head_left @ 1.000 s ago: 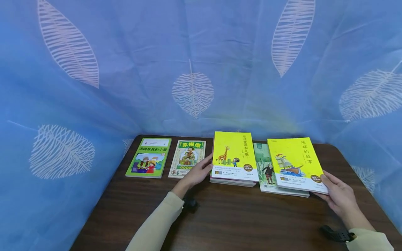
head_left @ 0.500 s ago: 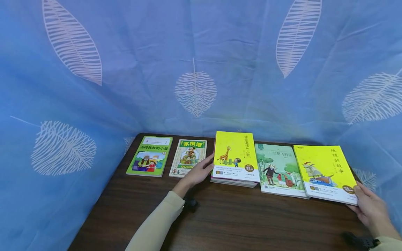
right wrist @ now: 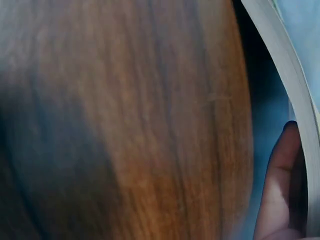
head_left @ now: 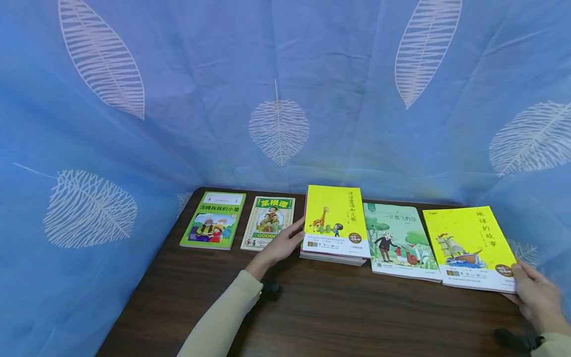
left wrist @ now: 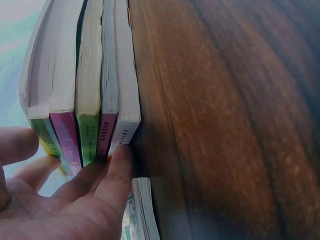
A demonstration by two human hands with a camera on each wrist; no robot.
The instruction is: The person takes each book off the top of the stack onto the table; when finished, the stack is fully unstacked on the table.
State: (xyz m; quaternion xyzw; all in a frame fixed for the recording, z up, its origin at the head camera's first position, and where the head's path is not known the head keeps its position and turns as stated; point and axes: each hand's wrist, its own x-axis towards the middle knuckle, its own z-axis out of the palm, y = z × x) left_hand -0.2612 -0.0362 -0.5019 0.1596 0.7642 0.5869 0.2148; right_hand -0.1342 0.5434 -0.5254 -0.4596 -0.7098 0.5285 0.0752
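In the head view my left hand [head_left: 280,248] rests against the left side of a stack of books topped by a yellow giraffe-cover book [head_left: 332,218]. The left wrist view shows its fingertips touching the spines [left wrist: 89,135] of several stacked books, the fingers not wrapped round them. At the right, my right hand [head_left: 537,292] pinches the lower right corner of a yellow ship-cover book [head_left: 464,243], thumb on top. In the right wrist view a finger [right wrist: 281,185] shows under that book's page edge [right wrist: 295,80].
A pale green book [head_left: 399,238] lies between the stack and the ship-cover book, beside both. Left of the stack lie a cartoon-cover book [head_left: 269,220] and a bright green book [head_left: 213,218]. A blue leaf-patterned cloth [head_left: 339,99] hangs behind the dark wooden table [head_left: 357,307].
My right hand has carried the yellow ship-cover book to the right, off the pale green book, whose cover now shows. My left hand has stayed against the stack.
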